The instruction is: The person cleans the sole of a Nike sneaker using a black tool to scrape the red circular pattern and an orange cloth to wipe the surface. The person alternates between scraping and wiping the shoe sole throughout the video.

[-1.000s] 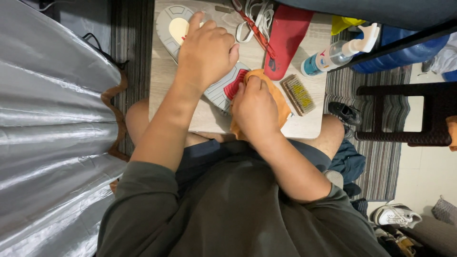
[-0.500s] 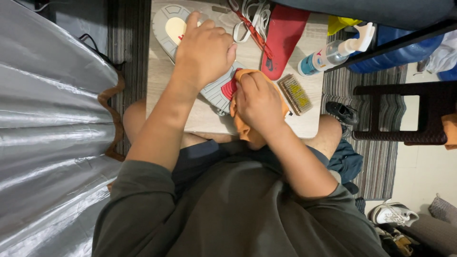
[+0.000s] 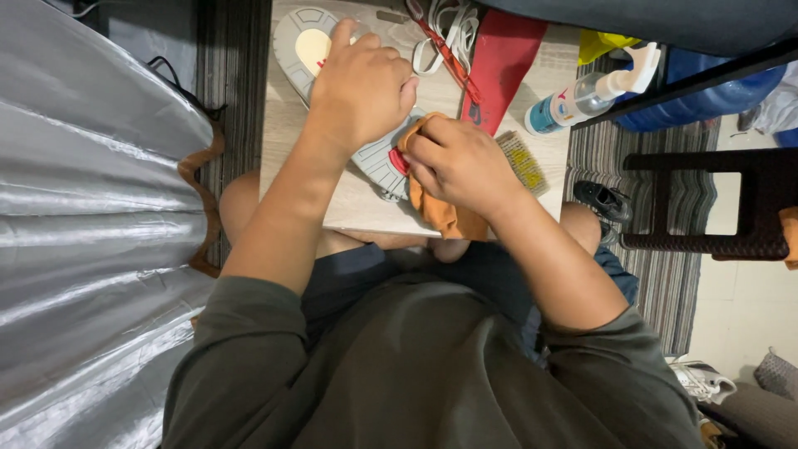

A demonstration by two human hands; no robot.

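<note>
— What moved?
— Right hand (image 3: 461,162) slid its orange cloth (image 3: 440,212) along the shoe sole (image 3: 378,158) on the desk (image 3: 291,158).
— Risk?
— Left hand (image 3: 357,87), fingers closed on the shoe, might slip under hard rubbing.

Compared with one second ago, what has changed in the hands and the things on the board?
Little changed. The right hand with the orange cloth shifted slightly along the sole, toward the left hand. The left hand still presses the shoe down. Brush, spray bottle and laces stayed put.
</note>
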